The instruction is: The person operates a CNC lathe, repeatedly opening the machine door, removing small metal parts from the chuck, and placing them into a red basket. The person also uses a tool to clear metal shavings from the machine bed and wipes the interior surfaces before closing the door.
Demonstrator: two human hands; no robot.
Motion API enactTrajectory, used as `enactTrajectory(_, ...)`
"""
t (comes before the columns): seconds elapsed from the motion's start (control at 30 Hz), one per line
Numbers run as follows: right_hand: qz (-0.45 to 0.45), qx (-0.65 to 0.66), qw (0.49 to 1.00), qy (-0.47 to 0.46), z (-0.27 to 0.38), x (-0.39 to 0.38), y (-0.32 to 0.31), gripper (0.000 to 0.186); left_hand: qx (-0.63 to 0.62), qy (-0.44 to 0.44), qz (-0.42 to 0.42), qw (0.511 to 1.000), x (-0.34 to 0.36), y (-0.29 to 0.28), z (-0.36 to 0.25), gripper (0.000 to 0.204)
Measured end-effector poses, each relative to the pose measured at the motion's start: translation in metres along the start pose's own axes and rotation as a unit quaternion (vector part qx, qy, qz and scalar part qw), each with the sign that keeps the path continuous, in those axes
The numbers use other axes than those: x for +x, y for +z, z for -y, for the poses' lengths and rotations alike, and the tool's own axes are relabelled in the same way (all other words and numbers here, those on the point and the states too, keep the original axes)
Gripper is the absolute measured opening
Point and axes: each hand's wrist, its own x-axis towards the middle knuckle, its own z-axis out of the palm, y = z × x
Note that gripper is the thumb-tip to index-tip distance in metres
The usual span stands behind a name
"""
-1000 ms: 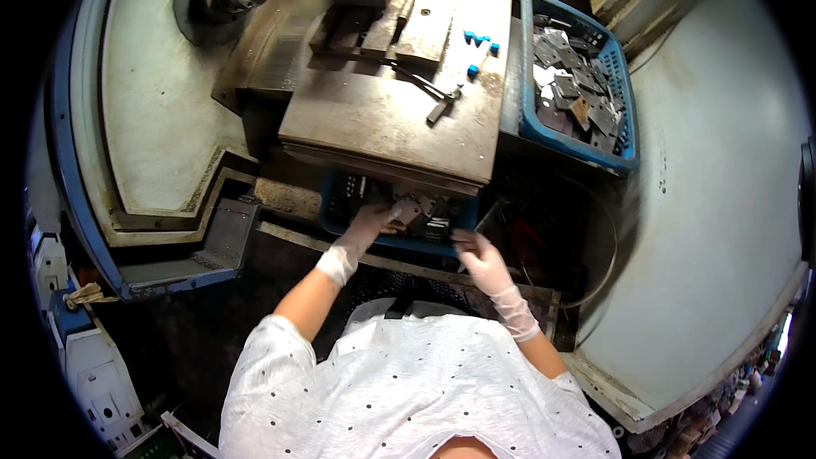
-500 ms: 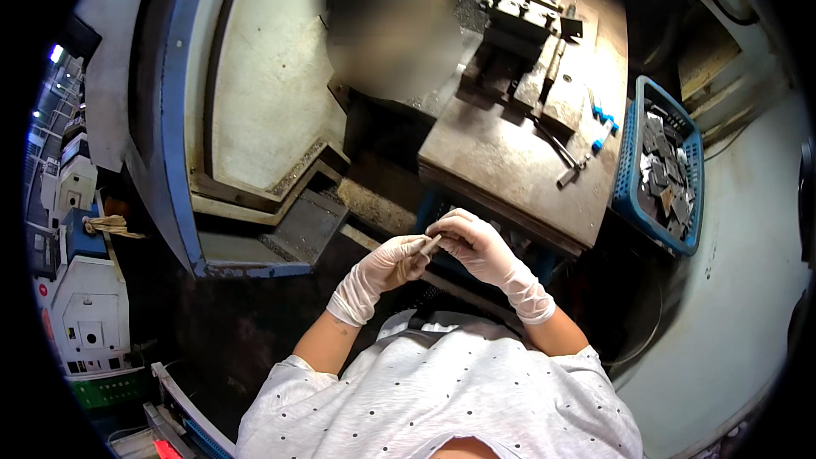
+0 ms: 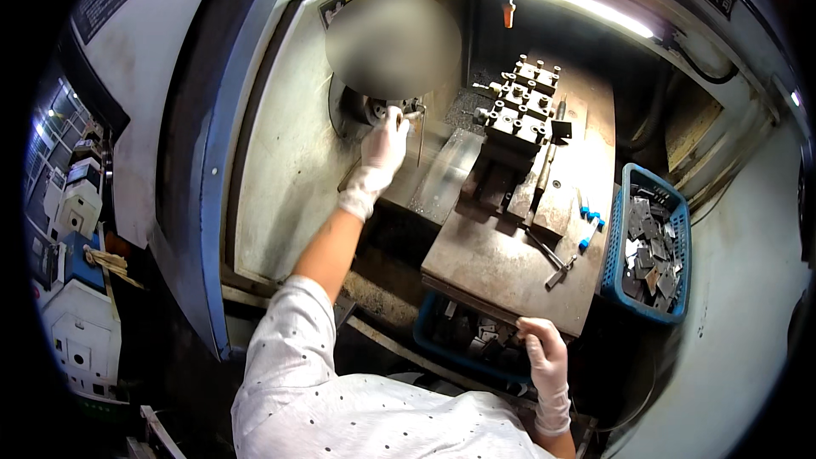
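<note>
My left hand (image 3: 386, 149), in a white glove, reaches up and forward to the dark round chuck (image 3: 360, 107) on the machine's pale wall. Its fingers are closed at the chuck's front; what they grip is hidden. Just right of them a thin bent rod (image 3: 422, 138) hangs down. My right hand (image 3: 545, 355), also gloved, is low by the front edge of the metal table (image 3: 484, 259). Its fingers are curled in, with a small brownish bit at the fingertips too unclear to name. A blurred patch covers the area above the chuck.
Bolted tool blocks (image 3: 516, 119) stand on the table, with a T-handled wrench (image 3: 557, 268) and blue-ended tools (image 3: 588, 229) nearby. A blue basket (image 3: 609, 272) of flat metal pieces is at the right. Another blue bin (image 3: 433, 342) sits under the table's front.
My hands have parted from the small piece they handled together at my waist. The left has gone up to the chuck; the right has dropped toward the table's front edge. The view has tilted up.
</note>
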Motion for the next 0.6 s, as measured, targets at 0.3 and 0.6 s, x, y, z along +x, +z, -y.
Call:
enactTrajectory(0.3, -0.072, 0.08, 0.993, 0.05, -0.004, -0.018, 0.001, 0.015, 0.19, 0.036, 0.064, 0.979, 0.056, 0.004, 0.013, 0.027)
enactTrajectory(0.6, 0.012, 0.049, 0.998, 0.024, 0.0, -0.005, 0.013, 0.015, 0.312, 0.041, 0.101, 0.944, 0.069, 0.01, 0.011, 0.058)
